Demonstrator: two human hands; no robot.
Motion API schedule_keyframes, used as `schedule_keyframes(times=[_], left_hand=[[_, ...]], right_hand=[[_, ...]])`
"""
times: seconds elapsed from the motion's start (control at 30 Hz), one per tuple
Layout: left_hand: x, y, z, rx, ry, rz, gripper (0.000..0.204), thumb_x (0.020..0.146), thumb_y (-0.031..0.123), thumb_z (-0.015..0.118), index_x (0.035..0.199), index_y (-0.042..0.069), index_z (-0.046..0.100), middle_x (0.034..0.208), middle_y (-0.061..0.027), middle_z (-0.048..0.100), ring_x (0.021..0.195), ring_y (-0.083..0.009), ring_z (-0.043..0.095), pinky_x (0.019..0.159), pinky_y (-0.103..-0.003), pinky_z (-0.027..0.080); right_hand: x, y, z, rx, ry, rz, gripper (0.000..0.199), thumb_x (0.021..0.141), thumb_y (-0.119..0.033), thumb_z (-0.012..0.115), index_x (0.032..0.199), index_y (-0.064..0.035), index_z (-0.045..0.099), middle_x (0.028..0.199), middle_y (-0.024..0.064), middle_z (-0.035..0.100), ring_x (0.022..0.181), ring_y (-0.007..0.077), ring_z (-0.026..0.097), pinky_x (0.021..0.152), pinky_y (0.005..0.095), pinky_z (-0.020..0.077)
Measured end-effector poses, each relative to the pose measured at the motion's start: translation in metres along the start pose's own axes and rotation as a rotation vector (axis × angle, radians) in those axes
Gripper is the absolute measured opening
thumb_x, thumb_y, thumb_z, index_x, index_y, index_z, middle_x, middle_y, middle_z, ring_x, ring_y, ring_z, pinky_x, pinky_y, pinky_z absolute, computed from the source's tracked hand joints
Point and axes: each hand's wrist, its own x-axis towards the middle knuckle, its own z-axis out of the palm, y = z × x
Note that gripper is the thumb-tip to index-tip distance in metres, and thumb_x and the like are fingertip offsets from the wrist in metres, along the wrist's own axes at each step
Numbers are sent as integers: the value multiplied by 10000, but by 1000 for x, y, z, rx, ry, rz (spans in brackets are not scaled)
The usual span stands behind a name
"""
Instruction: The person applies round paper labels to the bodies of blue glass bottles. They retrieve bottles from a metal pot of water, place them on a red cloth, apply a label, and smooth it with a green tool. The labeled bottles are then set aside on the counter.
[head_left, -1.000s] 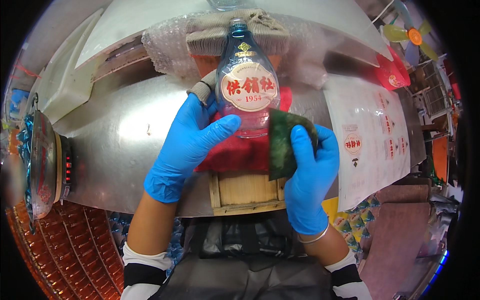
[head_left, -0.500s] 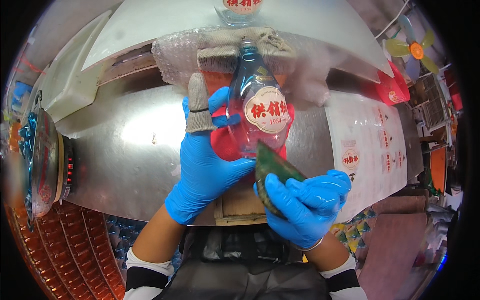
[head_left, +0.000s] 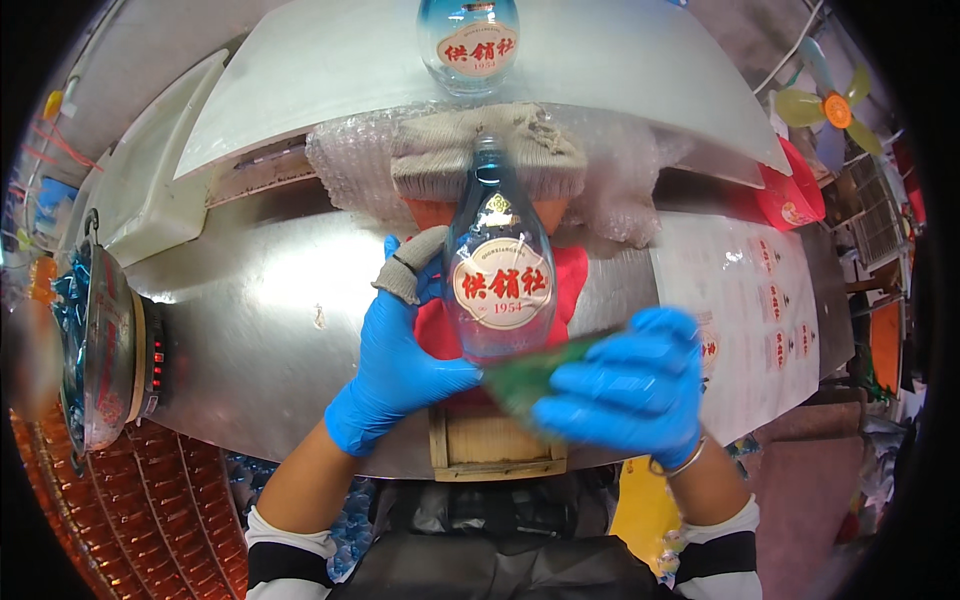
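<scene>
My left hand [head_left: 395, 355], in a blue glove with a grey fabric tip on the forefinger, grips a clear blue-tinted glass bottle [head_left: 498, 262] with a round white and red label. The bottle lies tilted, neck pointing away from me, above a red cloth [head_left: 572, 282]. My right hand [head_left: 632, 385], also in a blue glove, holds a dark green cloth [head_left: 535, 370] against the bottle's lower end. This hand is blurred by motion.
A steel worktop [head_left: 260, 320] spreads before me. A second similar bottle [head_left: 470, 40] stands at the far edge. Bubble wrap [head_left: 350, 165] and a beige cloth pad [head_left: 450, 150] lie behind. A sheet of round labels [head_left: 760, 300] is to the right, a metal bowl [head_left: 95, 350] to the left.
My right hand with the green cloth swung from the bottle's right side down to its lower end. My left hand shifted its grip and the bottle tilted a little.
</scene>
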Motion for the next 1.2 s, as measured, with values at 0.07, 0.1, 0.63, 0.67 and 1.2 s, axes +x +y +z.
schedule_keyframes(times=[0.07,0.1,0.63,0.67,1.2], left_hand=[[2,4,-1,-20,-16,-22,987,570,211,850,1342,8,270,1294,-150,416,1178,-242,463,1016,-381,353],[2,4,-3,0,-27,-30,988,571,224,849,1342,7,272,1296,-149,416,1183,-243,459,1032,-388,325],[69,55,-4,-436,-142,-713,358,866,283,561,1083,-2,560,997,-98,612,931,-168,579,858,-301,453],[70,56,-3,-451,-137,-748,352,863,280,567,1074,-1,564,993,-97,613,923,-164,581,851,-297,455],[72,43,-2,-723,-4,-739,611,922,506,355,1238,-11,433,1141,-172,547,1053,-268,553,910,-382,463]], right_hand=[[3,22,-7,-18,-18,3,364,619,-154,720,936,-323,666,1025,-117,616,845,109,567,791,302,419],[-1,24,-7,-6,-39,-19,354,624,-162,721,935,-324,667,1018,-117,620,842,109,569,791,301,418],[18,5,6,-86,-7,-209,331,684,-157,656,1014,-190,650,963,-39,597,875,115,557,784,283,443],[19,4,8,-53,-8,-201,328,683,-160,654,1011,-180,651,949,-33,594,865,116,560,779,279,447],[108,60,7,274,-139,332,319,642,-187,774,934,-112,671,765,36,590,682,178,527,708,282,426]])
